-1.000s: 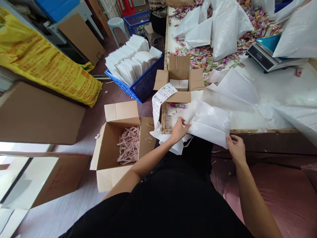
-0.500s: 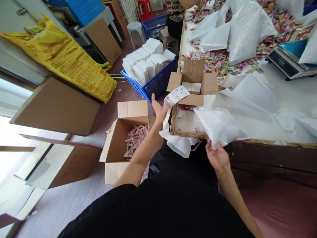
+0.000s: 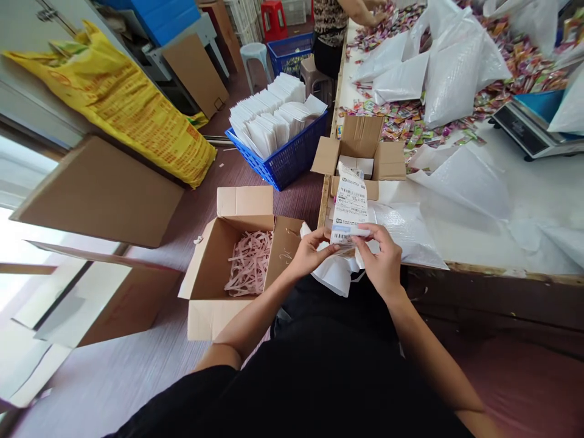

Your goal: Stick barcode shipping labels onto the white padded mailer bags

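Observation:
Both my hands hold the lower end of a white strip of printed shipping labels [image 3: 350, 204] at the table's near edge. My left hand [image 3: 312, 251] pinches its bottom left corner, my right hand [image 3: 381, 255] its bottom right. The strip runs up into a small open cardboard box [image 3: 361, 153] on the table. A white bubble mailer bag [image 3: 406, 234] lies flat under and right of my right hand. More white bags [image 3: 335, 274] hang over the table edge below my hands.
An open cardboard box [image 3: 237, 267] with pink paper strips stands on the floor at my left. A blue basket [image 3: 285, 159] of white envelopes is behind it. Mailers, colourful sweets [image 3: 410, 118] and a scale [image 3: 529, 128] cover the table [image 3: 502, 182]; another person [image 3: 337, 24] works at the far end.
My left hand drew the label strip from the small box toward me. My right hand let go of the bubble mailer, which now lies flat, and joined the left on the strip.

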`<state>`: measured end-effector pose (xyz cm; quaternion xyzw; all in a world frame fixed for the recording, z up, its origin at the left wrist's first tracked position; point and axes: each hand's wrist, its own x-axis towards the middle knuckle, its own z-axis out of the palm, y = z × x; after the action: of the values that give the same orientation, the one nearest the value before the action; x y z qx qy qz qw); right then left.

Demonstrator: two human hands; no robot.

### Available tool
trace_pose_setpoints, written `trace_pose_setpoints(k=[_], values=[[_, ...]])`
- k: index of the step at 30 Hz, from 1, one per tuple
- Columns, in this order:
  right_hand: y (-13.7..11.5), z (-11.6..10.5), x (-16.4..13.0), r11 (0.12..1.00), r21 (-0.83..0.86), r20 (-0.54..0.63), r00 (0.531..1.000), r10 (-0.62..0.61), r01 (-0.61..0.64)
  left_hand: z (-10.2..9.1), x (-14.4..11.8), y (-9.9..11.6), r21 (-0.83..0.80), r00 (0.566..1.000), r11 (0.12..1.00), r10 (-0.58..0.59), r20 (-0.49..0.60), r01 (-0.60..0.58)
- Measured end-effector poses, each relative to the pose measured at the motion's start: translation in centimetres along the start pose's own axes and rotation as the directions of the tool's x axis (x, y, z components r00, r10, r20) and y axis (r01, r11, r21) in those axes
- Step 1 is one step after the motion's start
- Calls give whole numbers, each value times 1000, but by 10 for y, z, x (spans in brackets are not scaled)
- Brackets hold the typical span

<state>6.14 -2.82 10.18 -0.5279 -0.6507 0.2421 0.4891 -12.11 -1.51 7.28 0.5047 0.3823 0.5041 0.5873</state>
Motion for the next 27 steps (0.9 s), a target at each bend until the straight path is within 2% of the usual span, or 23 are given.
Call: trace_pose_setpoints(k=[2, 4, 5, 8, 11, 12, 14, 15, 16, 17, 18, 20, 21, 23, 25, 27], values=[[7, 4, -4, 995, -68, 50, 996, -72, 76, 1, 5, -7, -159, 983, 971, -169, 71, 178], [11, 9, -14, 986, -99, 133, 984, -122, 135, 1, 15, -14, -271, 938, 898, -326, 117, 346], [11, 9, -18, 980, -122, 163, 977, -137, 158, 1, 21, -17, -302, 917, 867, -383, 108, 397], [-2, -5, -25, 965, -188, 156, 976, -153, 181, 3, 38, -26, -344, 891, 844, -452, -44, 411], [-23, -44, -16, 988, -9, 141, 978, -152, 155, -3, 53, -34, -375, 850, 865, -448, -278, 333], [-25, -59, -9, 986, 84, 77, 985, -153, 146, -6, 57, -36, -383, 825, 868, -450, -342, 315], [-18, -79, 11, 972, 187, -165, 980, -115, 146, -13, 61, -39, -399, 794, 866, -459, -397, 301], [-7, -83, 23, 977, 169, -275, 958, -81, 131, -15, 62, -40, -403, 796, 863, -463, -389, 305], [9, -82, 34, 989, 118, -338, 940, -49, 94, -17, 61, -41, -402, 807, 860, -465, -364, 314], [27, -76, 44, 1000, 21, -319, 948, -14, 22, -18, 59, -42, -394, 822, 857, -468, -324, 332], [46, -66, 53, 992, -106, -234, 972, 34, -61, -18, 57, -42, -380, 836, 853, -474, -278, 357], [82, -41, 59, 914, -382, -60, 991, 123, -136, -17, 51, -42, -342, 853, 851, -481, -202, 398], [96, -29, 57, 858, -499, -23, 992, 122, -117, -17, 48, -42, -325, 861, 855, -476, -180, 405], [114, -11, 45, 764, -645, 75, 995, 58, 4, -19, 43, -41, -300, 872, 868, -457, -174, 396], [121, -2, 28, 709, -684, 233, 972, -15, 174, -21, 39, -42, -285, 871, 878, -447, -202, 385], [121, 1, 13, 672, -682, 367, 930, -28, 290, -21, 38, -42, -280, 862, 877, -454, -223, 389]])
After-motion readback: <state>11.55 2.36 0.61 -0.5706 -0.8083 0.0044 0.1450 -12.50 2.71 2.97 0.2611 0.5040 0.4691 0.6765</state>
